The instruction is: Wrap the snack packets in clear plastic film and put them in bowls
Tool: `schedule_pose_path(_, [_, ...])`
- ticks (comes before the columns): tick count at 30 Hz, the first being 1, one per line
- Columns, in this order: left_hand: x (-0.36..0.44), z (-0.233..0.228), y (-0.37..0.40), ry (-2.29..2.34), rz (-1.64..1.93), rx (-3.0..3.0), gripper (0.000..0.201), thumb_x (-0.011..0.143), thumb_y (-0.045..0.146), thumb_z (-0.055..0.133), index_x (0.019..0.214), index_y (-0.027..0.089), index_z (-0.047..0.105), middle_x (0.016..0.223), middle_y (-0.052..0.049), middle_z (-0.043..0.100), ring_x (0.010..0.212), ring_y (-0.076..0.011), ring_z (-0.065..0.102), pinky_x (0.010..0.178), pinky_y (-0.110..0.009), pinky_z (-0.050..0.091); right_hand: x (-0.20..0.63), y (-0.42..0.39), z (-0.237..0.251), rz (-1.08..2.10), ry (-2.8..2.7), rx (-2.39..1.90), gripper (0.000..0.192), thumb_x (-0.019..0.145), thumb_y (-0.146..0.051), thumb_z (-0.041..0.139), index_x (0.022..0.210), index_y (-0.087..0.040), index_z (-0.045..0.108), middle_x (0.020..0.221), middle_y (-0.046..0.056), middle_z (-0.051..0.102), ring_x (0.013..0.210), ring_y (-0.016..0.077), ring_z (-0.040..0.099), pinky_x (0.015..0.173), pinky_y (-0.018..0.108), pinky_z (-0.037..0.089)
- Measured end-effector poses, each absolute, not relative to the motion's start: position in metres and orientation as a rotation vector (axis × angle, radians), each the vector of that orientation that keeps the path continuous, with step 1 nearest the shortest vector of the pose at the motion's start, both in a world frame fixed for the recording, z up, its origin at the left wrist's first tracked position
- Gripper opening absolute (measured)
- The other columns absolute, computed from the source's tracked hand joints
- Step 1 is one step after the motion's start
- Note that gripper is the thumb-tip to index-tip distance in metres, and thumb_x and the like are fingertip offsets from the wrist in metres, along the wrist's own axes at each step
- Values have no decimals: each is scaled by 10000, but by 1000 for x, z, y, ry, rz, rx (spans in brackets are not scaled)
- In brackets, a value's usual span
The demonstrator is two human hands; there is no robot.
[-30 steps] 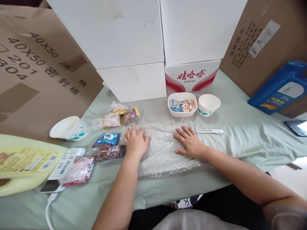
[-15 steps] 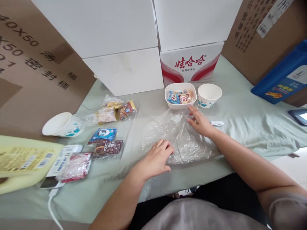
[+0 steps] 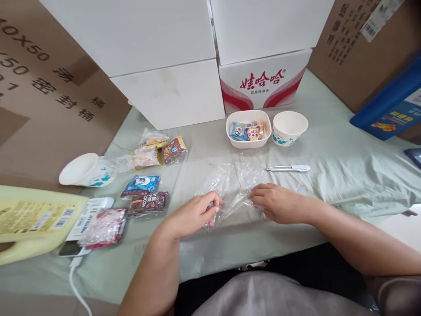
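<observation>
Clear plastic film point(image 3: 238, 199): crumpled flat on the green cloth point(image 3: 345, 175), right in front of me, spanning the gap between my hands.

Left to right: yellow jug point(image 3: 36, 224) at far left, white device point(image 3: 88, 219) with a cable beside it, red packet point(image 3: 105, 228) lying partly over the device. Left paper cup point(image 3: 87, 171) is tipped over behind them. Then blue packet point(image 3: 141, 184) and brown packet point(image 3: 149, 203), touching, with more wrapped snacks point(image 3: 146, 157) behind.

My left hand point(image 3: 197, 213): thumb and index pinched on the film's near left edge. My right hand point(image 3: 278, 202): fingers curled down over the film's right side (tips tucked under, can't tell if they grip or just press).

Behind the film: white tub point(image 3: 248, 144) with small packets inside, then right paper cup point(image 3: 289, 129), upright, just beside it. White cutter point(image 3: 289, 168) lies behind my right hand, near the film, not touched. Blue bottle point(image 3: 391, 114) leans at far right.
</observation>
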State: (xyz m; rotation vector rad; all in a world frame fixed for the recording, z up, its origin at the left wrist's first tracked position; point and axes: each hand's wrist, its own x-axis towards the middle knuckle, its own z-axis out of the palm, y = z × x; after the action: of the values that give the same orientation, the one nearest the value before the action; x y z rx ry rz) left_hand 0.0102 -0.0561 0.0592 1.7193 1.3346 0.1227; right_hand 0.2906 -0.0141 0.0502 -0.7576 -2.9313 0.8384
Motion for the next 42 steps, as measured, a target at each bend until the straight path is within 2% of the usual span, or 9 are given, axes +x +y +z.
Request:
schedule_pose_path(2, [3,59,-55,1303,138,1646,54,860,269,457,873,228,489,946,5,680,599,-120,623,587,-256,466,294,-8,54,976,-2910,-801,223,779,-66,482,877,-186,642,889,74,686,859,215,620,774,346,477])
schedule_pose_path(5, [-11,58,-49,1356,199,1668,50,770,233,499,816,214,495,1000,-23,670,649,-128,617,602,-261,475,303,6,57,1387,-2813,-821,156,802,-120,482,838,-205,607,807,20,672,696,155,596,634,272,447])
schedule_pose_path(11, [-31,53,-37,1282,147,1731,121,707,243,579,818,196,590,907,-33,691,858,-182,636,805,-315,500,315,29,48,1873,-2466,-1011,69,828,-190,506,850,-198,571,829,14,674,748,154,648,664,271,499])
schedule_pose_path(17, [-36,59,-45,1178,144,1481,241,738,272,617,960,199,562,748,17,653,702,-156,655,676,-279,511,318,29,45,2196,-2327,-1056,95,851,-294,551,851,-200,568,825,14,667,766,156,672,625,258,516])
schedule_pose_path(20, [-41,60,-45,1192,349,1441,234,791,331,614,972,192,563,750,4,645,693,-159,664,680,-292,524,319,30,46,2343,-2248,-1016,179,855,-371,578,897,-198,563,807,13,668,718,154,679,604,257,517])
schedule_pose_path(25, [-35,35,-26,1491,946,1441,232,785,321,603,965,192,532,751,21,592,677,-138,621,678,-282,524,323,41,42,2115,-2102,-1162,270,795,-414,643,951,-205,573,801,4,671,651,151,672,581,265,521])
schedule_pose_path(33, [-18,-1,-5,1967,736,1898,310,808,116,517,1099,178,604,927,-46,640,838,-177,634,846,-322,501,318,43,35,1506,-2256,-1676,234,749,-299,632,943,-231,522,673,-16,676,624,189,663,545,280,458])
schedule_pose_path(38, [-9,11,-13,2291,713,2058,251,839,150,561,1077,166,637,1068,-115,623,992,-259,619,871,-368,494,312,40,39,1311,-2388,-1774,241,746,-279,636,945,-242,506,640,-26,688,682,203,670,569,278,412])
schedule_pose_path(42, [18,20,-29,2184,880,2339,121,901,216,537,899,174,651,902,-88,648,911,-239,615,821,-351,488,309,38,40,1251,-2379,-1790,167,845,-369,573,921,-238,501,647,-23,691,631,179,659,593,275,408])
